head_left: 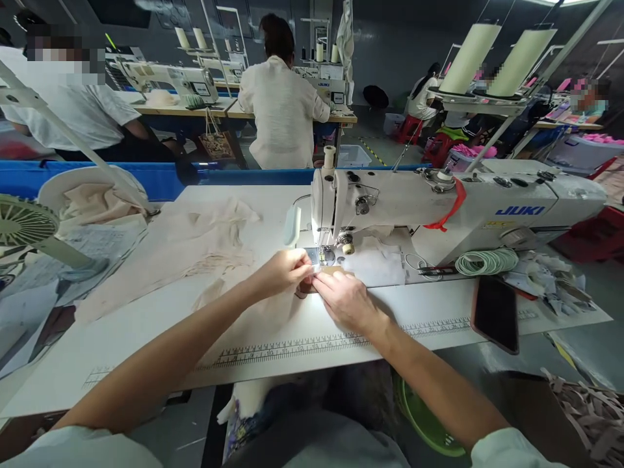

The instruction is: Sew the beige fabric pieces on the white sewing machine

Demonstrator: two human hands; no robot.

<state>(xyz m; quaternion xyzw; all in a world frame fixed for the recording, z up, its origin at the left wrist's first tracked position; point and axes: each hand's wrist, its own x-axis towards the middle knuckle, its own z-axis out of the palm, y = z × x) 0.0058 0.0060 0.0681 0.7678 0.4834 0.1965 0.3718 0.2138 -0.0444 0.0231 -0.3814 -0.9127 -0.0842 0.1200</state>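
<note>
My left hand (283,276) is closed in a pinch on the edge of a thin pale fabric (266,305), just in front of the presser foot (322,255) of a white JUKI sewing machine (380,208). Close beside it, my right hand (346,300) has its fingers bent and pressed together at the same edge; the fingertips of both hands nearly meet. A small tan piece (334,269) shows by the right fingers. More pale pink fabric (205,240) lies spread and wrinkled on the table to the left. My fingers hide most of the gripped edge.
A phone (496,313), a coil of pale green cord (486,262) and fabric scraps (550,279) lie on the right. At left stand a small green fan (29,221) and a bowl-like holder (92,185) of cloth. Co-workers sit at machines beyond; thread cones (470,58) rise at right.
</note>
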